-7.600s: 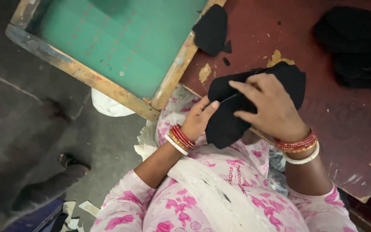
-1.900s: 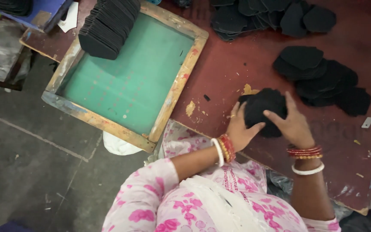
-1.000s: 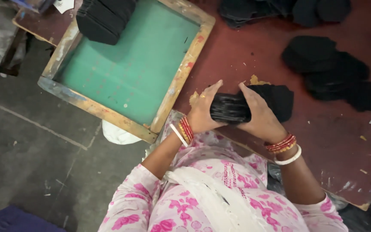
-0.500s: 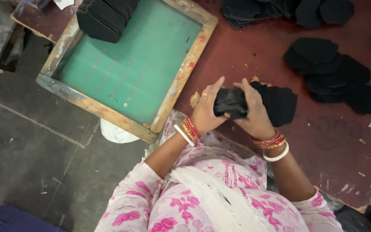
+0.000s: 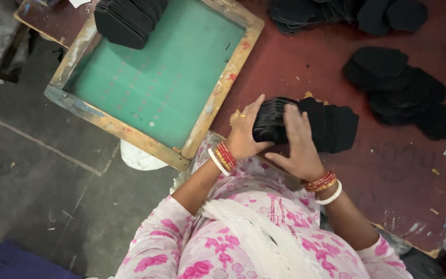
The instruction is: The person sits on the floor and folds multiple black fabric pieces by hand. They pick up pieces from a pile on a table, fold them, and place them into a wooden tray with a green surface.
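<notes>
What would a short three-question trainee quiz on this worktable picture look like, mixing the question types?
1. True or false: both hands grip the stack of black pieces.
2. What lies on the far corner of the green screen frame? A) a second pile of black pieces B) scissors C) a white cup
3. What colour is the tabletop?

Key
1. True: the left hand and the right hand hold it between them.
2. A: the second pile.
3. Dark red.

Left hand and right hand clasping black fabric stack, red table
</notes>
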